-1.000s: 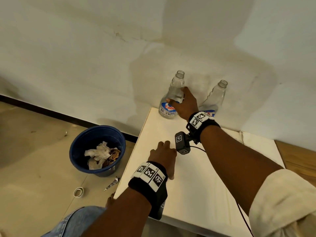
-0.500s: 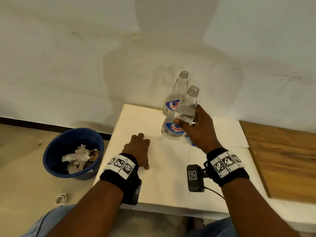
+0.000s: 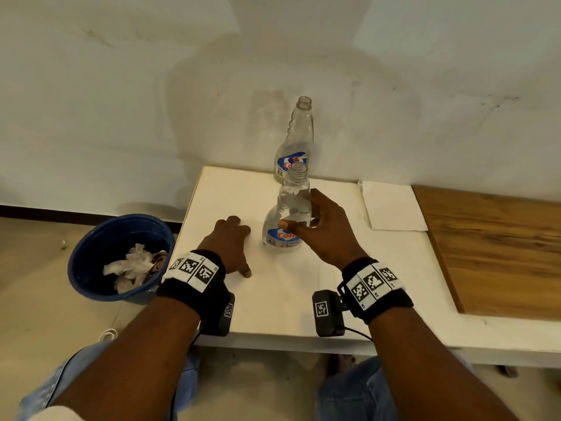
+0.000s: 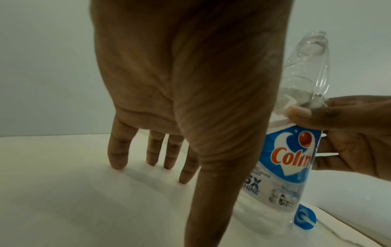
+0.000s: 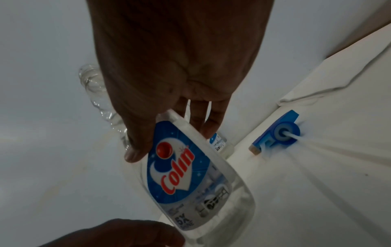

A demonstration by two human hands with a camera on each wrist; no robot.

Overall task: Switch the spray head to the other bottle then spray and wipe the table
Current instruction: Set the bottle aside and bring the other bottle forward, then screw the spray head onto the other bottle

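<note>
Two clear bottles with blue labels stand open-necked, neither wearing a spray head. My right hand [image 3: 303, 223] grips the near bottle [image 3: 282, 235] around its middle, thumb in front and fingers behind, with the base down at the white table [image 3: 273, 302]. The other bottle [image 3: 296, 138] stands upright at the back by the wall. The blue spray head [image 5: 277, 133] lies on the table just right of the held bottle [image 5: 182, 175]; in the head view my right hand hides it. My left hand [image 3: 233, 238] rests on the table left of the bottle, fingers straight and holding nothing.
A folded white cloth or paper [image 3: 391, 205] lies at the table's back right. A wooden surface [image 3: 498, 253] adjoins the table on the right. On the floor to the left, a blue bin [image 3: 88, 268] holds crumpled paper. The wall runs close behind the bottles.
My right hand took a bottle from the back by the wall, carried it nearer and lowered it to the table middle. The left hand stayed on the table.
</note>
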